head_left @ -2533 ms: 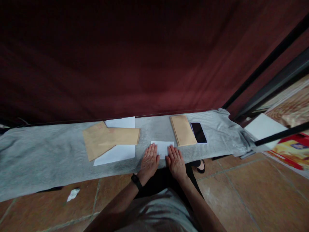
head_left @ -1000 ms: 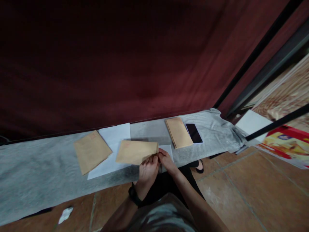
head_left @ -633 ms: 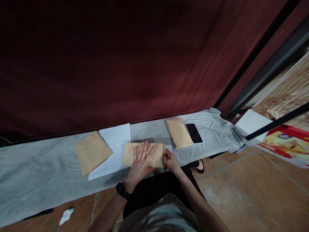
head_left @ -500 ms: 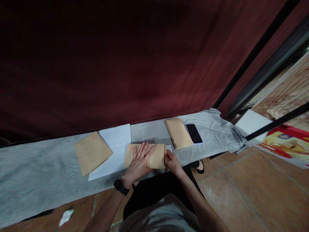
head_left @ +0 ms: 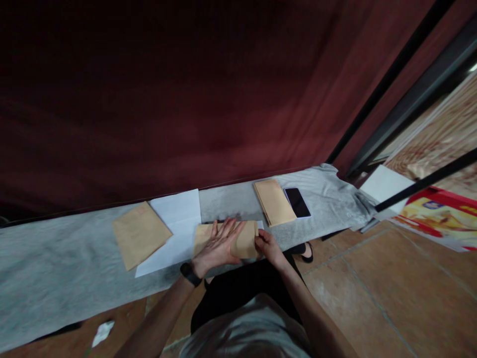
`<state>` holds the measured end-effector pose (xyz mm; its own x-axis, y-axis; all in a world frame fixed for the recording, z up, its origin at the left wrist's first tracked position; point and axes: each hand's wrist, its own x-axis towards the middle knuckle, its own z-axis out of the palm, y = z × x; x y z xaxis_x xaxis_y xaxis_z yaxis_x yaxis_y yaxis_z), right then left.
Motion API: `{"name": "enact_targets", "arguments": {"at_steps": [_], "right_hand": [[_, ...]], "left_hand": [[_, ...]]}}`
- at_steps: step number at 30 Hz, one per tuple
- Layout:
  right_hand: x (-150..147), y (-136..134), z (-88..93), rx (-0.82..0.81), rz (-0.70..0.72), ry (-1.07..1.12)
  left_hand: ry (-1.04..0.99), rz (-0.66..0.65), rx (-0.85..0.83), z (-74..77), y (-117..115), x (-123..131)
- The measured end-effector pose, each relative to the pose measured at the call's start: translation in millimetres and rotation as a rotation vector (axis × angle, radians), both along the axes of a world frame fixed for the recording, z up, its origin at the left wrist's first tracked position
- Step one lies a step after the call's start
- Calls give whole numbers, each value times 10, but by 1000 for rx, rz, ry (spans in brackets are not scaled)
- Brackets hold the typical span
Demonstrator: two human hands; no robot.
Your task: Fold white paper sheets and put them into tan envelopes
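Observation:
A brown envelope (head_left: 246,241) lies on the grey cloth (head_left: 67,258) in front of me. My left hand (head_left: 218,246) rests flat on it with fingers spread. My right hand (head_left: 266,244) pinches the envelope's right end, fingers curled; a sliver of white paper (head_left: 260,224) shows just beyond that end. Whether the paper is inside the envelope I cannot tell. A black band sits on my left wrist.
Another brown envelope (head_left: 139,233) lies on white sheets (head_left: 179,214) to the left. A stack of brown envelopes (head_left: 274,201) and a black phone (head_left: 297,202) lie at the right. A dark red curtain hangs behind. Tiled floor below holds a white paper scrap (head_left: 101,332).
Both hands lay flat on a folded white paper at first. I then brought a brown envelope over from the left sheets, laid it over the paper, and pressed my left hand on it.

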<state>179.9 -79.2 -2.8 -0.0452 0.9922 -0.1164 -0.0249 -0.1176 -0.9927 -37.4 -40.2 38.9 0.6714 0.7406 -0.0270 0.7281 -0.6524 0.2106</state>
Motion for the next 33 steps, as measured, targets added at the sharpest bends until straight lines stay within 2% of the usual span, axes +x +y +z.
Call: {"name": "enact_targets", "arguments": {"at_steps": [6,13,18,23,26,28,31,33], "right_hand": [[32,-35,32,-160,144,186],[58,0,94,-37,174,224],[48,-23,117,-30,112,138],[103,-30,88,35,91,-40],[121,-41,74,23,34,-168],[130,-69,88,35,-74,-306],[171,-145,170,148,-281,-491],[215,-202,251,214,-353,-505]], "left_hand": [[-9,-19,47,-61,-48,11],[-50,-38,94,54,-69,20],[-57,-49,94,37,-70,40],[-62,-48,98,-5,-45,13],[-67,-36,124,-14,-58,14],[-69,-31,150,-17,-77,33],[-74,-16,177,-24,-95,81],[-72,-4,178,-25,-94,111]]}}
